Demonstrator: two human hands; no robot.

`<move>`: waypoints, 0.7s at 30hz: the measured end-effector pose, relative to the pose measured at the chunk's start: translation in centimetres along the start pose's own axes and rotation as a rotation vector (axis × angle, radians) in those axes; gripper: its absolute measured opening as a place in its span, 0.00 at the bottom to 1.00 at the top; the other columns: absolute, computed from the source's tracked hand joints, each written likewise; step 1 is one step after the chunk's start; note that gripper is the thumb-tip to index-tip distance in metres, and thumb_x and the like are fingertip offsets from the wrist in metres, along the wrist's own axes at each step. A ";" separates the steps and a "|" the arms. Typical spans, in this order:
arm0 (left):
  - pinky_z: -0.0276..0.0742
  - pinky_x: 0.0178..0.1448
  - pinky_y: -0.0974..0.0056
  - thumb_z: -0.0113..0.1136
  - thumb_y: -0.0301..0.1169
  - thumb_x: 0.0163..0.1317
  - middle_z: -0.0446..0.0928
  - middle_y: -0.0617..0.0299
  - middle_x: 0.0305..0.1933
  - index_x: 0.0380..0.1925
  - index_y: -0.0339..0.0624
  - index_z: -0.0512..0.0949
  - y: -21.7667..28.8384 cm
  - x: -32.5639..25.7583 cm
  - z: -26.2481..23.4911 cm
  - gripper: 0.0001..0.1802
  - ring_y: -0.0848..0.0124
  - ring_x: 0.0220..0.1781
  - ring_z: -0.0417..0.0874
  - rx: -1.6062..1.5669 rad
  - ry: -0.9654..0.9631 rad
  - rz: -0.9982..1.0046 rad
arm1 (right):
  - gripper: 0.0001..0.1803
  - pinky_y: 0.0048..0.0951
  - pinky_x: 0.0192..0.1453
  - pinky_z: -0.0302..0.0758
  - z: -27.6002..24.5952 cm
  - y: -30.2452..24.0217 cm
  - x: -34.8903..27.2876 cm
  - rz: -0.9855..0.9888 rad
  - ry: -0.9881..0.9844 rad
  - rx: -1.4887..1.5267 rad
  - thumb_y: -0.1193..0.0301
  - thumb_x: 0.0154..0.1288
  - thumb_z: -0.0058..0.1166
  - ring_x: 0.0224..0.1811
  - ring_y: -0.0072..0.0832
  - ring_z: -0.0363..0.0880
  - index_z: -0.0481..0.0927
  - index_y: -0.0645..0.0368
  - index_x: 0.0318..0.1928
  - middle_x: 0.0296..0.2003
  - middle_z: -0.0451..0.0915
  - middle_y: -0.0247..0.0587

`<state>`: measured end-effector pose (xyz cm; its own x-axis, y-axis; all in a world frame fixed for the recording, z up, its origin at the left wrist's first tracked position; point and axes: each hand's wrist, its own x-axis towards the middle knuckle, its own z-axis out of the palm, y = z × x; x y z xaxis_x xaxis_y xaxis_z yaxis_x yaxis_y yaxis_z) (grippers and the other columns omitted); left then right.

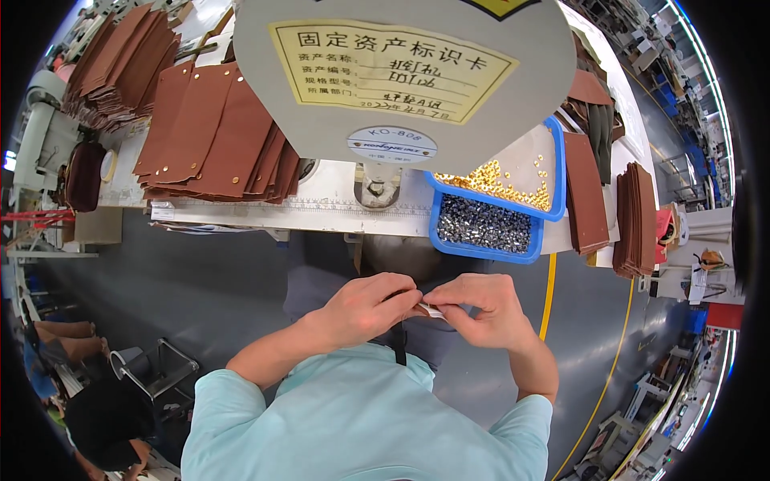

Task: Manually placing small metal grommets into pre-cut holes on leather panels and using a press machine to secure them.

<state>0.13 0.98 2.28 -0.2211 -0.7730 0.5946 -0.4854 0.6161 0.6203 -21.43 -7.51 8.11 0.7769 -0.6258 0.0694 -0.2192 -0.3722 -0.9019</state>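
My left hand and my right hand meet in front of my chest, below the bench edge. Both are closed, thumbs and fingers pinching a small white-and-brown piece between them. Fingers cover most of it, so its kind cannot be made out. Beyond my hands, at the bench edge, a blue tray carries small gold-coloured metal fasteners. Partly under it, a blue bin holds many small dark silver metal pieces.
A large pale grey machine with a yellow label stands over the bench. Left of it lie brown panels with gold-coloured studs, and another brown stack. More brown panels lie at right. A person is at lower left.
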 end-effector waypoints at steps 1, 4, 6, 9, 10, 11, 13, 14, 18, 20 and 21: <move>0.85 0.35 0.63 0.78 0.25 0.49 0.81 0.55 0.42 0.39 0.34 0.82 0.0 0.0 0.0 0.18 0.62 0.36 0.85 -0.010 0.001 -0.012 | 0.11 0.31 0.43 0.84 -0.1 -0.2 0.1 -0.044 0.009 -0.023 0.79 0.56 0.67 0.37 0.36 0.89 0.89 0.60 0.42 0.38 0.90 0.42; 0.85 0.39 0.62 0.78 0.25 0.50 0.81 0.55 0.43 0.39 0.34 0.82 0.1 0.0 0.0 0.17 0.61 0.39 0.85 0.011 -0.029 -0.060 | 0.13 0.31 0.42 0.84 0.3 -0.6 0.4 -0.111 0.037 -0.064 0.78 0.53 0.71 0.36 0.34 0.88 0.88 0.60 0.42 0.39 0.89 0.40; 0.85 0.41 0.62 0.77 0.25 0.52 0.81 0.55 0.44 0.40 0.34 0.81 0.2 0.1 0.1 0.17 0.61 0.41 0.85 0.017 -0.047 -0.061 | 0.14 0.31 0.41 0.84 0.4 -0.6 0.4 -0.135 0.059 -0.087 0.77 0.52 0.72 0.36 0.33 0.87 0.88 0.60 0.42 0.39 0.89 0.39; 0.85 0.45 0.60 0.74 0.24 0.54 0.80 0.54 0.46 0.42 0.34 0.81 0.3 0.1 0.1 0.16 0.59 0.44 0.85 0.006 -0.100 -0.084 | 0.15 0.32 0.38 0.83 1.0 0.8 0.2 -0.136 0.061 -0.128 0.76 0.49 0.76 0.35 0.33 0.86 0.88 0.59 0.40 0.38 0.89 0.37; 0.85 0.46 0.60 0.73 0.23 0.55 0.80 0.55 0.47 0.43 0.34 0.81 0.3 0.2 0.0 0.15 0.59 0.46 0.84 -0.013 -0.133 -0.108 | 0.15 0.32 0.38 0.83 1.1 1.1 0.3 -0.158 0.074 -0.123 0.76 0.49 0.76 0.35 0.33 0.86 0.88 0.59 0.40 0.37 0.89 0.36; 0.85 0.46 0.60 0.73 0.23 0.55 0.80 0.55 0.47 0.43 0.34 0.81 0.4 0.3 -0.1 0.15 0.59 0.46 0.84 -0.016 -0.135 -0.101 | 0.15 0.32 0.37 0.82 1.1 1.3 0.3 -0.177 0.089 -0.119 0.76 0.49 0.76 0.34 0.34 0.86 0.88 0.59 0.40 0.36 0.88 0.35; 0.83 0.52 0.58 0.68 0.23 0.60 0.78 0.55 0.48 0.43 0.33 0.78 0.4 0.5 -0.3 0.12 0.58 0.49 0.82 -0.038 -0.177 -0.139 | 0.15 0.32 0.37 0.82 1.3 1.2 0.3 -0.167 0.128 -0.126 0.77 0.49 0.75 0.34 0.34 0.86 0.88 0.59 0.39 0.36 0.88 0.35; 0.83 0.52 0.58 0.68 0.23 0.60 0.78 0.55 0.48 0.43 0.33 0.78 0.5 0.6 -0.4 0.12 0.58 0.49 0.82 -0.039 -0.180 -0.132 | 0.14 0.32 0.37 0.82 1.5 1.1 0.3 -0.159 0.160 -0.127 0.78 0.48 0.75 0.34 0.34 0.85 0.88 0.59 0.39 0.35 0.88 0.36; 0.82 0.51 0.56 0.67 0.23 0.62 0.78 0.54 0.48 0.44 0.32 0.79 0.5 0.7 -0.7 0.12 0.56 0.49 0.82 -0.091 -0.216 -0.214 | 0.14 0.32 0.37 0.81 2.1 1.0 0.4 -0.220 0.222 -0.167 0.80 0.49 0.73 0.33 0.34 0.85 0.88 0.59 0.39 0.34 0.88 0.36; 0.82 0.50 0.56 0.67 0.25 0.62 0.79 0.53 0.48 0.45 0.32 0.79 0.4 0.5 -0.8 0.13 0.56 0.49 0.82 -0.105 -0.233 -0.228 | 0.14 0.33 0.36 0.81 2.5 1.3 0.5 -0.283 0.256 -0.194 0.82 0.50 0.71 0.33 0.35 0.84 0.86 0.60 0.40 0.34 0.86 0.37; 0.82 0.50 0.56 0.70 0.28 0.61 0.80 0.53 0.49 0.47 0.34 0.80 0.1 0.3 -0.7 0.16 0.55 0.48 0.83 -0.102 -0.226 -0.240 | 0.14 0.33 0.36 0.81 2.5 1.5 0.5 -0.282 0.267 -0.200 0.82 0.50 0.71 0.33 0.35 0.84 0.86 0.60 0.40 0.34 0.86 0.37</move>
<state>0.64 0.91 2.88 -0.2983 -0.9047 0.3042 -0.4618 0.4157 0.7835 -19.92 -6.63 5.69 0.6489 -0.6259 0.4327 -0.1502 -0.6628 -0.7336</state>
